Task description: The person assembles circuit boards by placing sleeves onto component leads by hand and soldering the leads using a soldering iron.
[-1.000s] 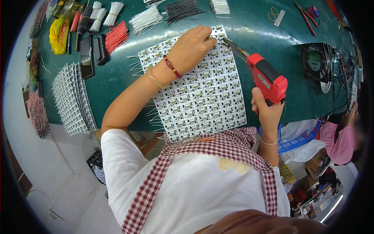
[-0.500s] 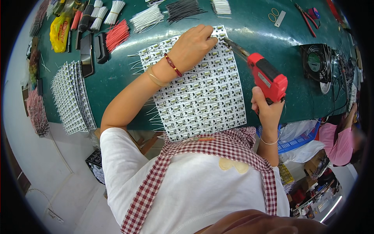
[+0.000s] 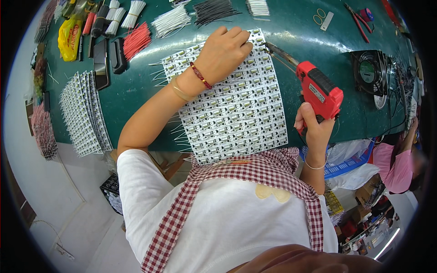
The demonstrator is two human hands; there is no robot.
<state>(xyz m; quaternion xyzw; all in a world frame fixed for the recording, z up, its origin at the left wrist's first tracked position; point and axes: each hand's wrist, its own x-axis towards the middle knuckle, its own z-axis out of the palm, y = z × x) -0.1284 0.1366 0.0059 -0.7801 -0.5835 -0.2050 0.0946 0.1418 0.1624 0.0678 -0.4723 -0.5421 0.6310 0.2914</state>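
A large white panel of small circuit boards (image 3: 239, 120) lies on the table in front of me, its near edge against my checked apron. White wires (image 3: 158, 77) stick out past its left side. My left hand (image 3: 226, 51) rests over the panel's far part with fingers curled and closed; whatever they pinch is hidden beneath them. My right hand (image 3: 315, 127) grips the handle of a red and black soldering gun (image 3: 320, 88) at the panel's right. The gun's tip points at the far right corner of the panel, just right of my left fingers.
Stacked circuit panels (image 3: 84, 116) stand at the left. Bundles of white wires (image 3: 170, 22), black wires (image 3: 214, 11) and red wires (image 3: 137, 41) lie along the back. A fan (image 3: 368, 73) and red-handled pliers (image 3: 359, 25) are on the right. Another person's pink sleeve (image 3: 395, 168) shows at far right.
The soldering gun and my right hand have shifted slightly right, drawing the tip back a little from my left fingers. My left hand has barely moved, its fingers slightly rearranged.
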